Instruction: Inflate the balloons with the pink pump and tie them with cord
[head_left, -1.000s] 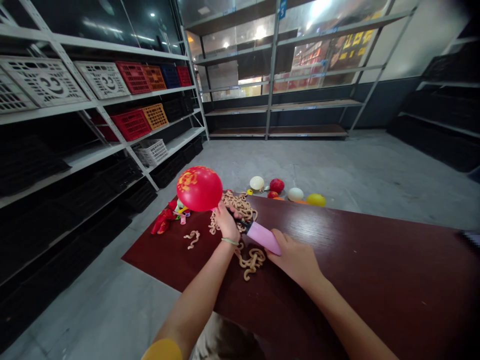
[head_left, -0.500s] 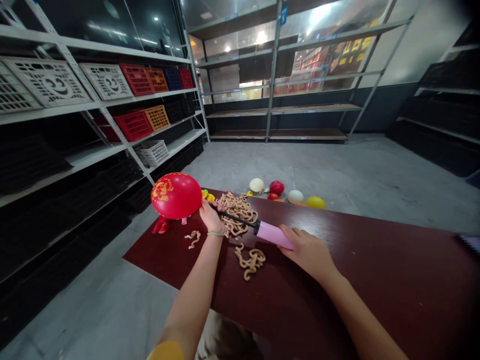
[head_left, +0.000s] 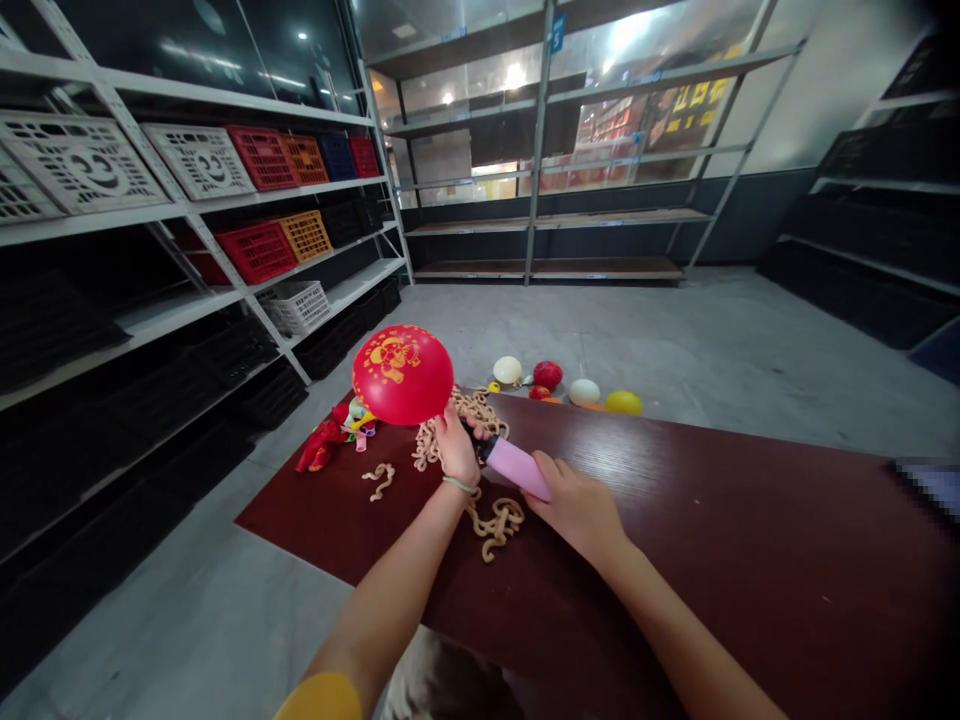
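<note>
A red balloon [head_left: 403, 374] with yellow printing, partly inflated, sits above my left hand [head_left: 457, 447]. That hand is closed around the balloon's neck and the black front end of a hand balloon pump [head_left: 517, 467]; the nozzle itself is hidden by the fingers. My right hand [head_left: 581, 505] grips the pump's pink barrel from the other side. The black rod between them is mostly inside the barrel. Behind and below my hands lie a pile of beige twisted strings [head_left: 429, 440] and a smaller beige clump [head_left: 501, 522].
On the dark red table [head_left: 675, 540], limp balloons [head_left: 322, 445] lie at the left corner beside a short beige piece [head_left: 380, 480]. Beyond the far edge, several inflated balloons [head_left: 583, 392] rest on the floor. Shelves with crates [head_left: 259, 250] line the left.
The pump's pink barrel has slid toward my left hand, covering the black rod. My left hand and the balloon have moved right, uncovering more limp balloons; my right hand has moved left.
</note>
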